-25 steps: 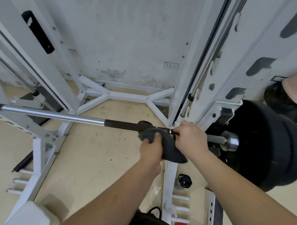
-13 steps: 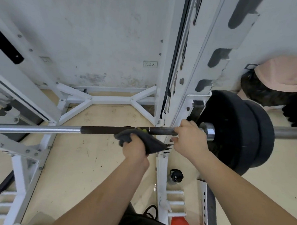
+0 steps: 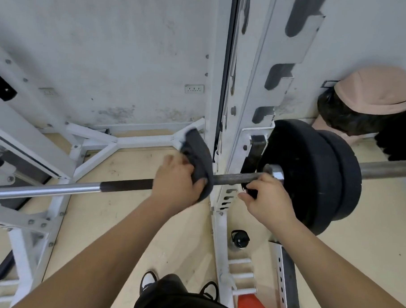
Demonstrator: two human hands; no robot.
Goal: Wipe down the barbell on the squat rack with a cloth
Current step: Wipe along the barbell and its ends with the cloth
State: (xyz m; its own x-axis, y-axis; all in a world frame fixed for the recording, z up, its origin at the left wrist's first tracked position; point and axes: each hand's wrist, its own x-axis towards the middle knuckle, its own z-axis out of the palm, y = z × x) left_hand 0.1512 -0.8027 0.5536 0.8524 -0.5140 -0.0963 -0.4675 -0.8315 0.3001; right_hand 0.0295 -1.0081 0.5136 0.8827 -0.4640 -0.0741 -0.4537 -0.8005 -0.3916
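Observation:
The barbell (image 3: 56, 189) runs left to right across the white squat rack (image 3: 244, 90), chrome at the left and dark near the middle. My left hand (image 3: 175, 179) grips a dark grey cloth (image 3: 198, 157) and presses it on the bar just left of the rack upright; the cloth's upper part sticks up, blurred. My right hand (image 3: 268, 198) is closed around the bar to the right of the upright, beside the collar. Two black weight plates (image 3: 312, 175) sit on the bar's right sleeve.
Another person wearing a pink cap (image 3: 374, 91) is low at the far right behind the plates. A black bottle (image 3: 239, 239) stands on the floor by the rack base. White rack struts (image 3: 119, 141) cross the floor ahead. My shoes (image 3: 148, 280) are below.
My view has shifted right and closer to the plates. My left hand has turned the cloth up over the bar, near the upright. My right hand has stayed on the bar by the collar.

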